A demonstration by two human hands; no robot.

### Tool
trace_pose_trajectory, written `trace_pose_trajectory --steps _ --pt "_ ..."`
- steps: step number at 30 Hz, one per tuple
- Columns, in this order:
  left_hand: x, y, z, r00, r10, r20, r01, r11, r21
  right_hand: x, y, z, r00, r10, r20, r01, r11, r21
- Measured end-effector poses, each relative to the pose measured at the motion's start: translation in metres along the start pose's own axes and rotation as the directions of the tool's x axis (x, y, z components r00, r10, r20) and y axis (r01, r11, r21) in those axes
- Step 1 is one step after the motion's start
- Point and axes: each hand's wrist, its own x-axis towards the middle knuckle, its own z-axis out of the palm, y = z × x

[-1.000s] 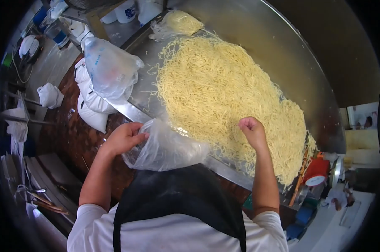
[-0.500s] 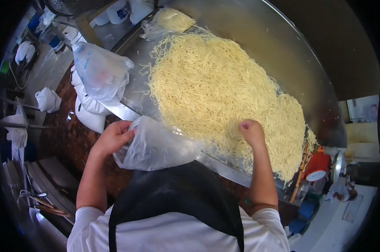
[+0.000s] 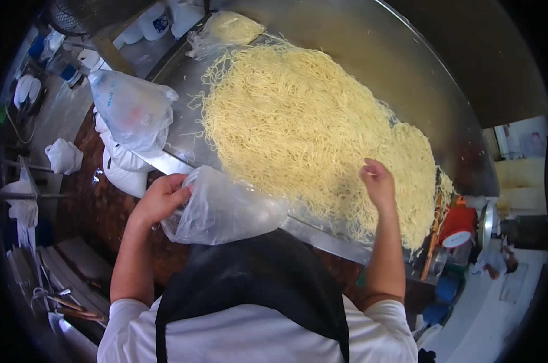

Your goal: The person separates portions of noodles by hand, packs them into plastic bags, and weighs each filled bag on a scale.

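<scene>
A large heap of pale yellow noodles (image 3: 298, 115) is spread over the metal table (image 3: 340, 27). My left hand (image 3: 162, 196) pinches the edge of a clear plastic bag (image 3: 225, 209), which hangs at the table's front rim before my black apron. Above the right part of the noodles is my right hand (image 3: 380, 184), its fingers loosely curled and apart, with nothing visible in them. Whether it touches the noodles I cannot tell.
A tied bag of noodles (image 3: 237, 27) lies at the table's far left. A bundle of plastic bags (image 3: 131, 109) sits on the left rim, above white sacks (image 3: 125, 172). At the right end are a wooden stick (image 3: 431, 245) and a red scale (image 3: 457, 227).
My right hand has moved right and slightly away from me over the noodles, its fingers loosening from a closed fist. My left hand keeps its hold on the bag. The view has shifted slightly.
</scene>
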Motion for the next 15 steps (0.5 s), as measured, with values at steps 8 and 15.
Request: trace_pose_trajectory --steps 8,15 --pt "0.006 -0.002 0.007 0.999 -0.010 0.039 0.010 1.000 0.011 -0.037 0.062 -0.011 0.953 0.163 0.255 0.034 0.778 -0.627" --pt "0.011 -0.005 0.008 0.998 -0.037 0.051 0.038 0.999 -0.027 -0.071 0.072 -0.007 0.871 0.265 0.413 0.014 0.828 -0.560"
